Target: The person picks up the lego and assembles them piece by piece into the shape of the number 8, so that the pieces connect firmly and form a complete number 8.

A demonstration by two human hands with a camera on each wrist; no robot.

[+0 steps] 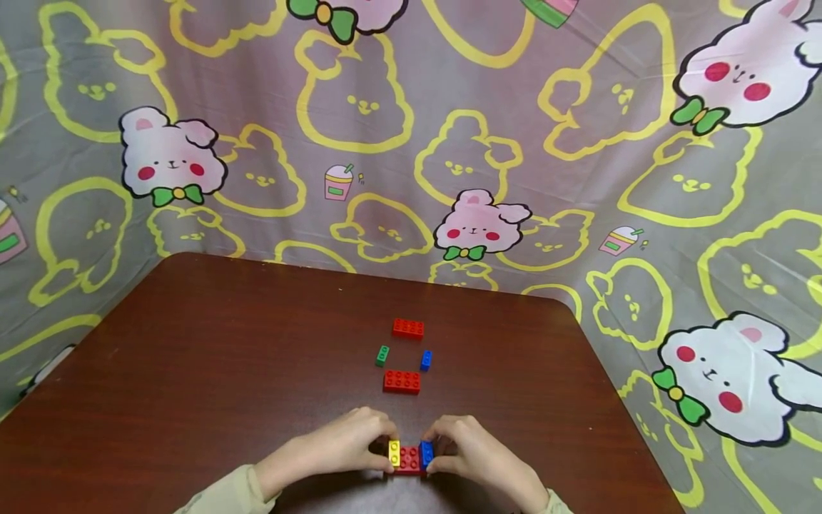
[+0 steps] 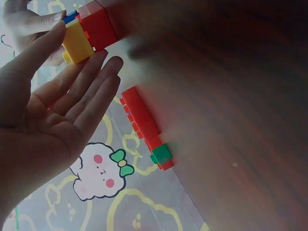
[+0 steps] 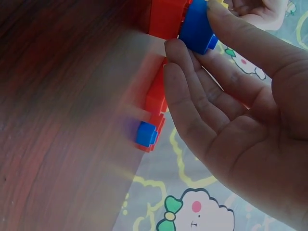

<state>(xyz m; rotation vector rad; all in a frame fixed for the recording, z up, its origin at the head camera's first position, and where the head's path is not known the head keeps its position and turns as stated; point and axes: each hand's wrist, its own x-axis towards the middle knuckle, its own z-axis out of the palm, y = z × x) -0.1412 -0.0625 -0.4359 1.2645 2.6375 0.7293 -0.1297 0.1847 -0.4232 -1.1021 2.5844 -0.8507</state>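
Observation:
Close to the front edge of the table lies a red building brick (image 1: 409, 460), its middle studs showing. On its left end sits a yellow brick (image 1: 394, 453), pinched between thumb and fingers of the left hand (image 1: 349, 442). The right hand (image 1: 472, 451) grips a blue brick (image 1: 427, 455) on the opposite end in the same way. In the left wrist view the yellow brick (image 2: 78, 42) lies against the red one's studded face; whether it is fully seated I cannot tell. The right wrist view has the blue brick (image 3: 197, 28) against the red brick (image 3: 167, 18).
Beyond the hands, a red brick (image 1: 402, 382) lies on the brown table (image 1: 257, 357). Farther back are a small green brick (image 1: 382, 355), a small blue brick (image 1: 427, 360) and another red brick (image 1: 408, 328). A patterned cloth (image 1: 385, 171) hangs behind the table.

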